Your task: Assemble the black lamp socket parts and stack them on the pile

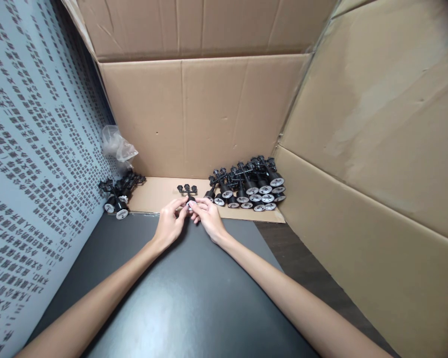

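Between both hands is a small black model street lamp with three lantern heads pointing away from me and its round base toward me. My left hand is closed on the left side of that base, thumb and fingers pinching it. My right hand closes on it from the right, its thumb pressed near the pale underside. The fingers hide much of the base. Just right of my right hand lies a stacked pile of similar black lamps, their whitish round undersides facing me.
A smaller group of black lamps lies at the left, below a crumpled clear plastic bag. Cardboard walls stand behind and at the right. A pale printed panel borders the left. The dark grey mat spreads below my arms.
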A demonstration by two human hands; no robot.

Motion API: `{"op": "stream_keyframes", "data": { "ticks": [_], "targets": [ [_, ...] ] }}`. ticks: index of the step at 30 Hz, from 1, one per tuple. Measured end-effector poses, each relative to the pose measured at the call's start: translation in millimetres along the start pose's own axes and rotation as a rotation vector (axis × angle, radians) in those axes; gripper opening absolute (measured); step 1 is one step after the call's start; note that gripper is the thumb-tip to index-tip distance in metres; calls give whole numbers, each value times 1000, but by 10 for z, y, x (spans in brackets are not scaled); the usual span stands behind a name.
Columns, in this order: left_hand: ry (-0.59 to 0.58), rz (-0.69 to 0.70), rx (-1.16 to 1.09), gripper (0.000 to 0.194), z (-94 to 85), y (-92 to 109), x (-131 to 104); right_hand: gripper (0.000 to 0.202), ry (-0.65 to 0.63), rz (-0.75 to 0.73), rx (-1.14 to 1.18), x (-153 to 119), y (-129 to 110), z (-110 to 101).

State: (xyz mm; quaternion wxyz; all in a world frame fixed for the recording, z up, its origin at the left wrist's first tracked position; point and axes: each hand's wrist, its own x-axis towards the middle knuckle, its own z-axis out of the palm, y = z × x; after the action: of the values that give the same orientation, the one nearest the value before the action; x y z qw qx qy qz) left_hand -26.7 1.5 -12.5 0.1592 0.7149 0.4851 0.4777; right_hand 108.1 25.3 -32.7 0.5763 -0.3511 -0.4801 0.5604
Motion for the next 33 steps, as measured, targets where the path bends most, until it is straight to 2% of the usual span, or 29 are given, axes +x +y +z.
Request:
{"op": "stream_keyframes", "data": {
  "ticks": [11,20,33],
  "targets": [
    [-3,7,7,33,0,2,2,51,6,-14,-4,11,27,-7],
    [37,-8,13,34,-10,42,-2,53,-70,-32,19,13,30,-14],
    [29,46,33,34,16,-4,-10,52,-26,-37,32,39,71,-16]
  ]
}}
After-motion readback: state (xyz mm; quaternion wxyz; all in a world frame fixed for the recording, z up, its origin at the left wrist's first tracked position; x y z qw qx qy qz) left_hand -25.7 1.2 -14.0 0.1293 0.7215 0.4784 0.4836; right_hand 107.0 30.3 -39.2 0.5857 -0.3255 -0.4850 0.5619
